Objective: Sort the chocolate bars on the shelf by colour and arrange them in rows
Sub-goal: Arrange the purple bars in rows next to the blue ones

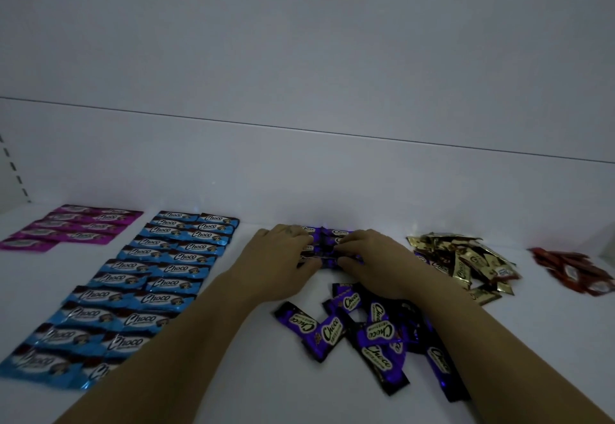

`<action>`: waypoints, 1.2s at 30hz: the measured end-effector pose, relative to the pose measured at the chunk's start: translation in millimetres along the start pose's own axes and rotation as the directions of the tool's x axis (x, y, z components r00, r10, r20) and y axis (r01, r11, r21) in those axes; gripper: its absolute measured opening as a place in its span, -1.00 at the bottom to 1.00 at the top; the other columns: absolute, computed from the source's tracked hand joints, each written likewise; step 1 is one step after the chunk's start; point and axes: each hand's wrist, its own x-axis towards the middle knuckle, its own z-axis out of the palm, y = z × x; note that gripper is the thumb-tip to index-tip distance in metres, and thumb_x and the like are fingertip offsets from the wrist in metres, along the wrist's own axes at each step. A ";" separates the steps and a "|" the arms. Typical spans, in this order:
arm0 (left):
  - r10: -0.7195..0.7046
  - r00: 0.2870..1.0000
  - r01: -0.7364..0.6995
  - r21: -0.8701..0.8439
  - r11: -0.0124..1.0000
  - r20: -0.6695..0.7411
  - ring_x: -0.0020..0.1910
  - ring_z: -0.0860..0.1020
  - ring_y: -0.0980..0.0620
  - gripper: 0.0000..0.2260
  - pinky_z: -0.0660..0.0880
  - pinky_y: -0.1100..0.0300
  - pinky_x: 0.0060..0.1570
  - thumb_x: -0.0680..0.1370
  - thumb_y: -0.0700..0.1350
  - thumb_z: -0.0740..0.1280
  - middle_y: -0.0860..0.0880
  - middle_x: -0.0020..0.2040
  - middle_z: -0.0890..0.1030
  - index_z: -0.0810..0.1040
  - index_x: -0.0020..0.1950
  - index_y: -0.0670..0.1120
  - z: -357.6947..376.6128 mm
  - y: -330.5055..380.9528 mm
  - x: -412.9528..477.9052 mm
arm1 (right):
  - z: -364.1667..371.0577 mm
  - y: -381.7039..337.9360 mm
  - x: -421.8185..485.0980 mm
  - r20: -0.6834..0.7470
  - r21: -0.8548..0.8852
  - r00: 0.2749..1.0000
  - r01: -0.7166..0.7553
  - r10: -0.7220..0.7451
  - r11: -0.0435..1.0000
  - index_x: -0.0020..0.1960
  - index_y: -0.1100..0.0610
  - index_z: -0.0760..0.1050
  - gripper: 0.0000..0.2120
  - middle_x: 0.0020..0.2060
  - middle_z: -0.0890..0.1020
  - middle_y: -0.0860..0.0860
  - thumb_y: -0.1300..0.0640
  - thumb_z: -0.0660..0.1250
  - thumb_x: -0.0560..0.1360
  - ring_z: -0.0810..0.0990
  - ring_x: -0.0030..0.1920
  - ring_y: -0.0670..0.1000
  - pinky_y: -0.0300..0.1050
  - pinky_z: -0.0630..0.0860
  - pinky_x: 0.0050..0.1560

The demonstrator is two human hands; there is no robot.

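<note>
On the white shelf (233, 400), purple chocolate bars (327, 244) lie in two short rows at the back centre. My left hand (283, 250) and my right hand (372, 257) rest on these rows from either side, fingertips on the wrappers; the hands hide most of the bars. A loose heap of purple bars (366, 333) lies nearer me, partly under my right forearm. Blue bars (146, 284) fill two long rows at the left. Magenta bars (76, 225) lie in rows at the far left.
A jumbled pile of gold bars (462, 257) sits right of my hands, with a red wrapper at its edge. A heap of red bars (572, 267) lies at the far right. The shelf's back wall (299, 170) rises just behind the rows.
</note>
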 end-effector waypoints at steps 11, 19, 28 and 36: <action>-0.033 0.997 0.031 0.029 0.999 0.072 0.37 0.32 0.01 -0.57 0.23 0.03 0.34 0.62 0.17 0.07 0.02 0.42 0.39 0.37 0.42 0.01 -2.2 2.3 0.3 | 0.4 -2.4 2.7 0.044 -0.012 0.999 -0.018 0.019 1.000 0.43 0.05 0.38 -0.58 0.41 0.36 0.01 -0.08 0.12 0.63 0.28 0.38 0.04 -0.02 0.26 0.38; 0.035 0.999 -0.035 -0.025 0.999 -0.003 0.34 0.33 0.07 -0.67 0.21 0.12 0.26 0.63 0.09 0.14 0.11 0.37 0.42 0.44 0.37 0.11 -15.9 -0.2 -7.1 | -12.0 9.2 -14.0 -0.080 0.040 0.997 0.016 -0.013 0.999 0.31 -0.01 0.52 -0.69 0.27 0.50 -0.03 -0.01 0.23 0.60 0.45 0.24 0.00 -0.18 0.35 0.22; 0.023 1.000 -0.023 0.001 1.000 0.004 0.28 0.38 0.07 -0.74 0.22 0.12 0.22 0.62 -0.02 0.21 0.11 0.32 0.46 0.52 0.30 0.12 -17.7 -2.1 -4.4 | -6.8 2.2 -9.6 -0.048 0.095 0.999 -0.020 0.024 0.995 0.19 -0.01 0.60 -0.75 0.18 0.57 -0.06 0.15 0.35 0.53 0.51 0.17 -0.03 -0.15 0.44 0.18; 0.029 1.000 -0.029 0.031 0.999 0.004 0.26 0.41 0.05 -0.75 0.24 0.13 0.22 0.62 -0.02 0.23 0.08 0.31 0.47 0.54 0.27 0.09 -15.3 2.0 -5.9 | -2.4 2.4 -8.2 -0.078 0.102 0.996 -0.027 0.035 0.994 0.18 -0.01 0.61 -0.75 0.15 0.58 -0.04 0.14 0.36 0.52 0.52 0.13 -0.01 -0.18 0.43 0.09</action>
